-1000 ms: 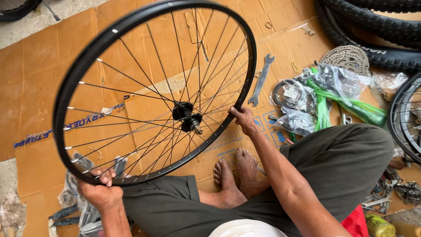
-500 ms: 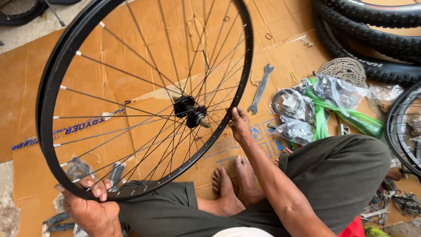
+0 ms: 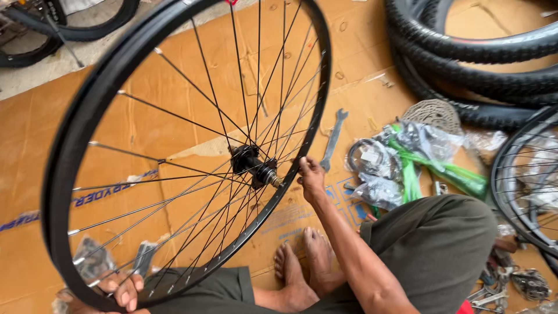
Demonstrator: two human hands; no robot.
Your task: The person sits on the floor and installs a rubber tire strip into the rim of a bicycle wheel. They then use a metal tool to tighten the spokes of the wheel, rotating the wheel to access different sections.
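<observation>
A black spoked bicycle wheel rim [image 3: 58,174] stands tilted in front of me over the cardboard floor. Its black hub [image 3: 253,164] sits at the centre with a metal axle end pointing right. My right hand [image 3: 311,177] grips the rim's right side, just beside the hub axle. At the bottom left, my left hand [image 3: 119,291] holds the lower edge of the rim, fingers curled over it. My bare feet [image 3: 305,264] rest crossed on the cardboard below the wheel.
A flat spanner [image 3: 333,139] lies on the cardboard right of the wheel. Bagged parts and green strips [image 3: 418,166], a cassette sprocket [image 3: 433,113], stacked tyres [image 3: 482,58] and another wheel [image 3: 523,186] crowd the right. Loose tools [image 3: 511,288] lie at bottom right.
The wheel has swung closer and higher in view, filling more of the frame. Both hands kept their hold on the rim.
</observation>
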